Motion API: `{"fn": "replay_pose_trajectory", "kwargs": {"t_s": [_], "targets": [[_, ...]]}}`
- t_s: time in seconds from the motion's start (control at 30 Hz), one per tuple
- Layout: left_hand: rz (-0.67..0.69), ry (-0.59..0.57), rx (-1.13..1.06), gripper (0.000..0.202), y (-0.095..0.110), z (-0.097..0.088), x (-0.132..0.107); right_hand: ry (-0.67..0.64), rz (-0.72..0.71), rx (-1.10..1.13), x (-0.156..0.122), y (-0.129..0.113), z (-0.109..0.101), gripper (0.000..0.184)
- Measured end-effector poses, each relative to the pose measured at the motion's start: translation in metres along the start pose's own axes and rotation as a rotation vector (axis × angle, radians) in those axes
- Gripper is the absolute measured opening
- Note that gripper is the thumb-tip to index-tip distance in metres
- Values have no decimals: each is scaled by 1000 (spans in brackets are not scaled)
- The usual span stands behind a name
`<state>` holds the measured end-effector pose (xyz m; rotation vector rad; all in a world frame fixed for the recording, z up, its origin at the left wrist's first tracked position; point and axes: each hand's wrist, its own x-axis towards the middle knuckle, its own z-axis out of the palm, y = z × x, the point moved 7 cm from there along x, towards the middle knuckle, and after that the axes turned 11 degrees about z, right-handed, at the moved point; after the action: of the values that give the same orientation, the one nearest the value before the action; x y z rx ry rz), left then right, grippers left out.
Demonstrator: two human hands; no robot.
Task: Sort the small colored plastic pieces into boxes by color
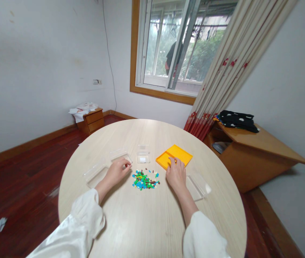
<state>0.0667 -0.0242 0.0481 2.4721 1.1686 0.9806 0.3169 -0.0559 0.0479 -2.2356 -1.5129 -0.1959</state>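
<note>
My left hand (pixel 118 171) is pinched closed above the table, left of the brick pile, with a small brown brick (pixel 127 165) showing at its fingertips. A loose heap of tiny building bricks (pixel 144 181) in green, blue, brown, yellow and white lies between my hands. Over the near part of an open yellow case (pixel 182 154) my right hand (pixel 176 173) is bent down, fingers drawn together; what they hold, if anything, is hidden. Clear plastic boxes stand around: one (pixel 97 175) beside my left wrist, another (pixel 121 154) behind my left hand, and a third (pixel 198 186) by my right wrist.
A small clear box (pixel 143 157) with a white label stands behind the pile. Everything rests on a round pale wooden table (pixel 141 222). Beyond its edge are a low drawer cabinet (pixel 94 120) at left and a tilted wooden desk (pixel 265 150) at right.
</note>
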Motion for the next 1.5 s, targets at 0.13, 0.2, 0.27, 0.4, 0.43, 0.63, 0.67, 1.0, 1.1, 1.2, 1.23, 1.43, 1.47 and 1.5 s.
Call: {"fn": "replay_pose_trajectory", "kwargs": {"t_s": [0.13,0.2,0.27,0.4,0.43,0.63,0.67,1.0,1.1,1.2,1.23,1.43,1.47,1.5], "targets": [[79,-92,-54,19,6,8,0,2,-8,27,0,-1,1,42],[115,-145,-100,19,10,13,-1,3,-13,36,0,-1,2,42],[143,-193,-149,19,15,17,-2,5,-19,41,0,-1,3,42],[164,-258,-175,15,25,21,-4,18,-39,44,0,-2,4,42],[165,-270,-172,14,27,22,-4,25,-43,46,-1,-2,5,42],[142,-303,-139,17,29,32,-5,58,-64,62,-1,-2,7,41],[141,-300,-130,17,28,34,-6,59,-67,67,-2,-2,8,41],[161,-283,-121,15,25,39,-6,48,-229,317,-8,-21,4,34],[177,-286,-138,15,26,39,-5,-5,-344,389,-16,-34,6,29],[186,-284,-144,15,27,40,-5,-65,-399,421,-25,-45,10,28],[187,-285,-143,15,27,40,-5,-82,-407,425,-27,-48,11,28],[162,-253,-141,15,27,37,-5,-130,-455,414,-38,-60,17,32],[153,-235,-145,15,26,36,-4,-133,-456,406,-38,-61,18,32],[147,-220,-148,15,26,35,-4,-137,-452,394,-38,-61,18,33]]}}
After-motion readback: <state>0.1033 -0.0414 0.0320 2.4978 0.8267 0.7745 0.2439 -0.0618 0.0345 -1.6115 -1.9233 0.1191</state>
